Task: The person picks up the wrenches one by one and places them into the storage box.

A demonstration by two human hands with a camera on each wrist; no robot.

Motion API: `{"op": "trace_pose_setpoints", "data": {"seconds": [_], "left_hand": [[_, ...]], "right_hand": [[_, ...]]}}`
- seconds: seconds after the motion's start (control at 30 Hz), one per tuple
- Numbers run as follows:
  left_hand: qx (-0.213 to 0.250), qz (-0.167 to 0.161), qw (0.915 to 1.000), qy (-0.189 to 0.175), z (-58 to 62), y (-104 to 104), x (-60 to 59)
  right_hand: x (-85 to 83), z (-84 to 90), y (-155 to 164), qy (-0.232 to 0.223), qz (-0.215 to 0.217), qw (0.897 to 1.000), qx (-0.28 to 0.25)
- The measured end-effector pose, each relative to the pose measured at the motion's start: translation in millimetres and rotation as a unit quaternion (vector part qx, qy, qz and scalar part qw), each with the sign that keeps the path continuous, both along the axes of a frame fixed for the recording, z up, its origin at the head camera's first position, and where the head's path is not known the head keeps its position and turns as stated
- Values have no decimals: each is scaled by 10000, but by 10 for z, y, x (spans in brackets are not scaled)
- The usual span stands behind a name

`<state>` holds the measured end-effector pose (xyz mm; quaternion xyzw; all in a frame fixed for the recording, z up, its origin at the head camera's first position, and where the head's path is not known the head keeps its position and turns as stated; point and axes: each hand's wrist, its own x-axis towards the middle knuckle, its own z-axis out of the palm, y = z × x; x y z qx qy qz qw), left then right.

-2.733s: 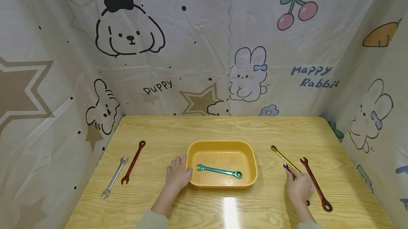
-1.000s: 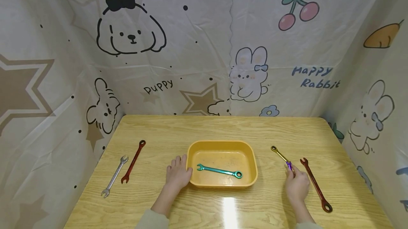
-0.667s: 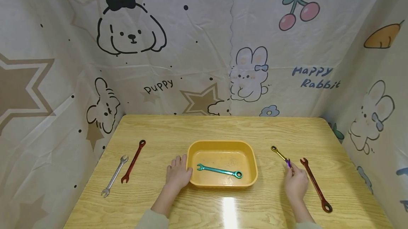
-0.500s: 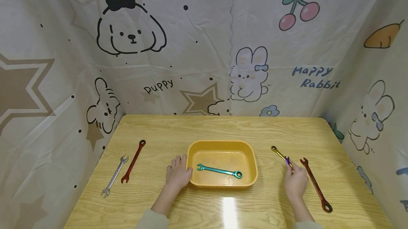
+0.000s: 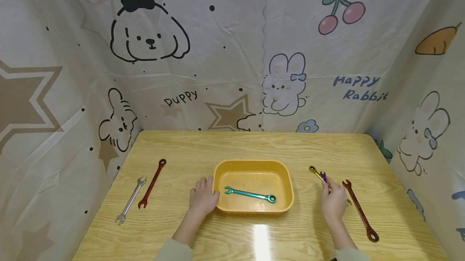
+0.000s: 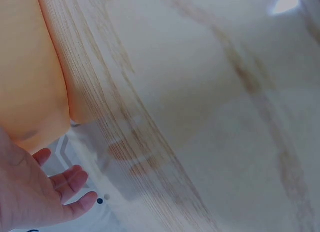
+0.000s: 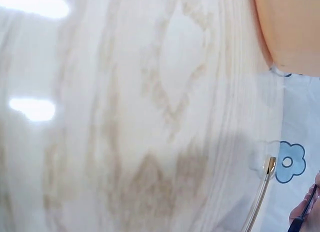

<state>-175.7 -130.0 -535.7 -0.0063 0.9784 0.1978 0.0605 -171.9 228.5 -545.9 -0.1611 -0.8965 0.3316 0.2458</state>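
The yellow bin (image 5: 253,161) sits upright near the middle of the bench (image 5: 189,146), and in it a single teal wrench (image 5: 250,194) lies flat on the floor, toward the wall nearer me, its forked end to the left and its ring end to the right. My left hand (image 5: 204,197) rests against the left side of the bin, the fingers loose and slightly bent, the thumb at the rim, not curled round anything. My right hand (image 5: 334,202), to the right of the bin and well apart from it, pinches a purple wrench (image 5: 323,176) between thumb and fingers; its forked end pokes out past my fingertips, while most of the rest is hidden by the hand. Behind that purple end lies a gold wrench (image 5: 316,171), ring end away from me, partly covered by my hand; I can't tell whether the two touch. Just beside my right hand, farther right, a dark red wrench (image 5: 359,210) slants across the bench. Over on the left, well apart from the bin, another red wrench (image 5: 153,183) and a silver wrench (image 5: 131,200) lie near each other.
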Motion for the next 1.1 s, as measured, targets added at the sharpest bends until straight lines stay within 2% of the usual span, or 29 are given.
{"op": "trace_pose_setpoints", "data": {"seconds": [0.37, 1.1], "left_hand": [[-28, -16, 10000, -10, 3, 0, -4], [49, -3, 10000, -40, 8, -1, -1]], "right_hand": [[-50, 105, -76, 275, 161, 9995, 61], [-220, 186, -350, 755, 552, 9955, 117]]}}
